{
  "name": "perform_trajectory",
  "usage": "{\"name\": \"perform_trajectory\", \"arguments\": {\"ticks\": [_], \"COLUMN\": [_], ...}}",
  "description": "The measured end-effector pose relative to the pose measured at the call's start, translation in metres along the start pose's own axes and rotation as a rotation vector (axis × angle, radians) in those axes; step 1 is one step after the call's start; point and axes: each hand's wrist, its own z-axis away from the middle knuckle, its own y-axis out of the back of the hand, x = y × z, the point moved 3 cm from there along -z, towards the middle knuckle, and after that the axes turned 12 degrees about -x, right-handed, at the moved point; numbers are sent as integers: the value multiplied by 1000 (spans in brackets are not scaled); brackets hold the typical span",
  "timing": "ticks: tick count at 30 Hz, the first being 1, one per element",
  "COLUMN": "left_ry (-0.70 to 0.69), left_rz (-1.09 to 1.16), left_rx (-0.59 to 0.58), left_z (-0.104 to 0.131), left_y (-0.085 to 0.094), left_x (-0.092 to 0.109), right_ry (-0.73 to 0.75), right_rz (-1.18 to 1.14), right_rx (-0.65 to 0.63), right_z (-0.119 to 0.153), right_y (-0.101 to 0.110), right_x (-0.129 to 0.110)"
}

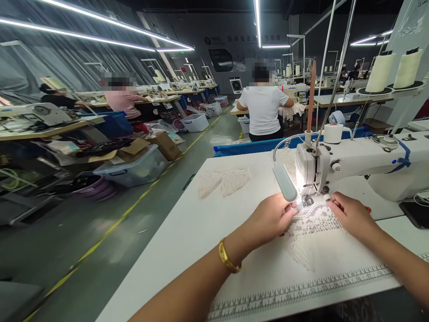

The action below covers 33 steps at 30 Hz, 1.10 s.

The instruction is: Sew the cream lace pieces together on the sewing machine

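A piece of white lace fabric (317,221) lies under the needle area of a white sewing machine (310,165). My left hand (276,214), with a gold bracelet on its wrist, pinches the lace at its left edge, close to the presser foot (307,201). On the other side, my right hand (350,213) is closed on the lace's right edge, fingertips just right of the foot. A grey lamp head (284,181) hangs over my left fingers and lights the stitching spot. Part of the lace drapes toward me on the table.
Cream lace pieces (231,181) lie on the white table (187,237) to the left. A printed ruler strip (284,293) runs along the front edge. A black phone (415,213) rests at right. Thread cones (380,74) stand behind. A person in a white shirt (261,109) sits ahead.
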Motion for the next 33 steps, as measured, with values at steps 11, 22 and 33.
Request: {"name": "perform_trajectory", "arguments": {"ticks": [11,22,33], "left_ry": [87,109,-80], "left_rz": [530,282,78], "left_rx": [-162,-67,-76], "left_z": [-8,-7,-16], "left_y": [-10,-18,-26], "left_x": [-15,-24,-28], "right_ry": [330,452,424], "right_rz": [-500,56,-89], "right_rx": [-79,-229,-213], "right_z": [58,87,78], "right_y": [-17,-52,-51], "right_x": [-58,-53,-55]}}
